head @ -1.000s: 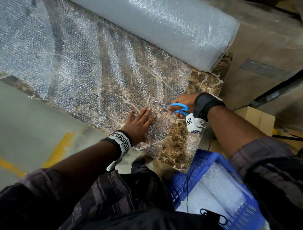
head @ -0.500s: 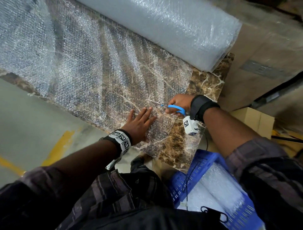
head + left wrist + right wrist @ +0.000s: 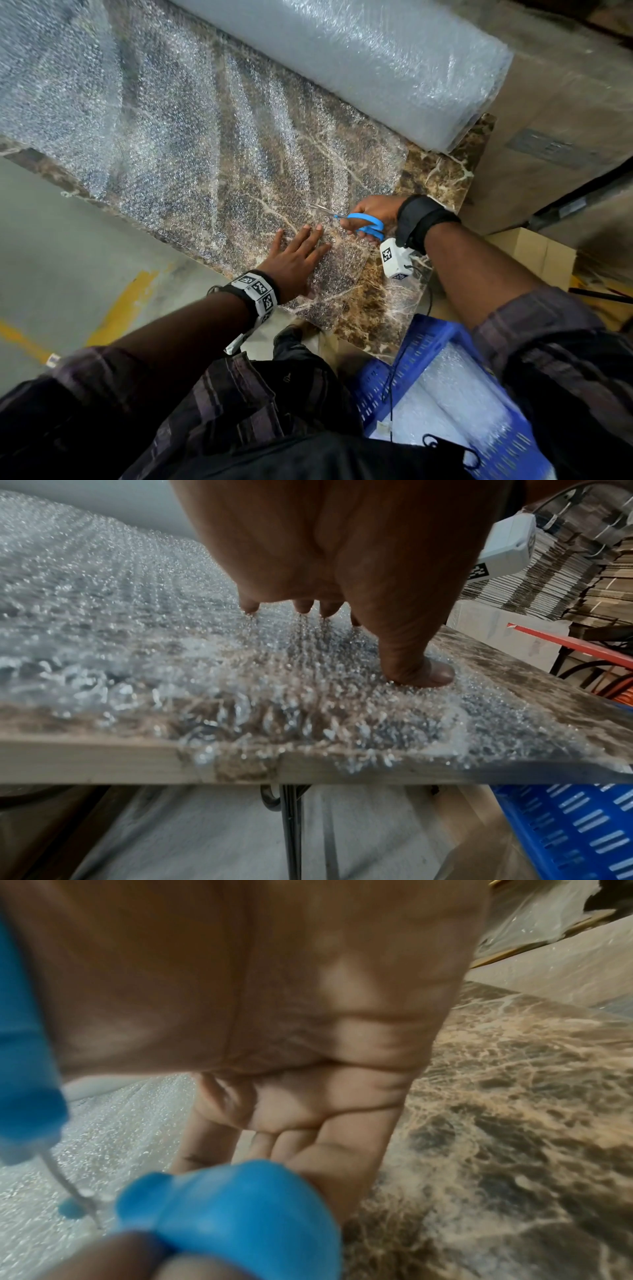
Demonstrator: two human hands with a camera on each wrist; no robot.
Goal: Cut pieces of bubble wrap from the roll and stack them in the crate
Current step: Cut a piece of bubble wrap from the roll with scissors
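A thick roll of bubble wrap [image 3: 359, 58] lies across the back of the marble table [image 3: 442, 178], and its loose sheet [image 3: 191, 147] is spread toward me. My left hand [image 3: 294, 260] presses flat on the sheet near the front edge, fingers straight; in the left wrist view its thumb [image 3: 424, 669] pushes into the bubbles. My right hand [image 3: 370, 214] grips blue-handled scissors [image 3: 363, 224], blades pointing left into the sheet just beyond my left fingertips. The right wrist view shows the blue handles [image 3: 232, 1215] close up. A blue crate [image 3: 404, 359] holds cut pieces at lower right.
Cardboard boxes [image 3: 534, 253] stand right of the table, and stacked flat cardboard [image 3: 548, 582] fills the background. The grey floor with a yellow line [image 3: 126, 308] lies to the left. A folding table leg [image 3: 291, 831] hangs under the front edge.
My right hand has carried the scissors a little leftward and away from me along the cut. My left hand stays pressed on the sheet.
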